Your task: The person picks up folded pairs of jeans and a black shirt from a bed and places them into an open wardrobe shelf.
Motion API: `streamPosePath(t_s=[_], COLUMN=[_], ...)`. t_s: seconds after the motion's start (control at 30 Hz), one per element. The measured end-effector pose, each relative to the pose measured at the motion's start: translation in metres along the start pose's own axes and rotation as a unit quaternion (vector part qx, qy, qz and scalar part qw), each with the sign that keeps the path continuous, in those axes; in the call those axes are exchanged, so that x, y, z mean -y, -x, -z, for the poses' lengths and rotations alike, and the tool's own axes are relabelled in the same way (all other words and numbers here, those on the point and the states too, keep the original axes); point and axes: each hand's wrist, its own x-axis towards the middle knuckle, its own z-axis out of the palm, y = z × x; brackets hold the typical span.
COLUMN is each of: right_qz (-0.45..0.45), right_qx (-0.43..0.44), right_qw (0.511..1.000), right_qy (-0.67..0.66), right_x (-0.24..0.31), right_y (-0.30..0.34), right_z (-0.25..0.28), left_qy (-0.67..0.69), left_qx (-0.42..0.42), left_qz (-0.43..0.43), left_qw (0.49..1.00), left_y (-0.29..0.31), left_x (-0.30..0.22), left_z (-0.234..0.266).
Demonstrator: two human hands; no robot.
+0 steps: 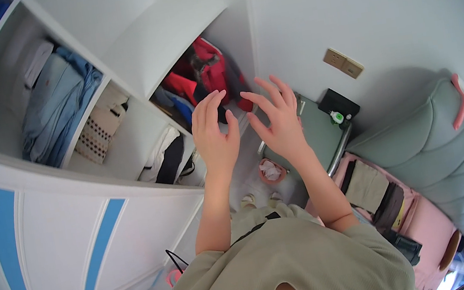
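Both of my hands are raised in front of me with nothing in them. My left hand (215, 131) has its fingers apart and slightly curled, near the open wardrobe shelves. Beside it, my right hand (275, 115) is held with fingers spread, in front of a green bedside cabinet (317, 132). The two hands do not touch each other. Behind them, red and dark clothes (203, 71) fill a wardrobe compartment. Lower on the left, white and black clothes (167, 159) lie in another compartment, next to a beige dotted fabric item (103, 125).
Folded blue jeans (55, 102) lie on an upper left shelf. A small pink bin (272, 171) with white paper stands on the floor. At right, a padded green headboard (424, 146) rises behind a pink bed (429, 220) with folded clothes (370, 184). A socket plate (343, 63) is on the wall.
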Motion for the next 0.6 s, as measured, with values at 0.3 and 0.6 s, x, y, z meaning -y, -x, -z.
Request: streamPosePath(t_s=[0.3, 0.6], right_qz=[-0.115, -0.271], right_qx=[-0.050, -0.093], right_qw=[0.987, 0.940], right_qy=[0.099, 0.187], right_x=[-0.001, 0.013], right_y=[0.035, 0.106], right_z=[-0.004, 0.014], left_qy=[0.109, 0.221], left_qx=[0.119, 0.255], left_qz=[-0.067, -0.101], left_qw=[0.985, 0.936], left_y=[-0.001, 0.032], left_x=[0.015, -0.006], left_z=[-0.031, -0.070])
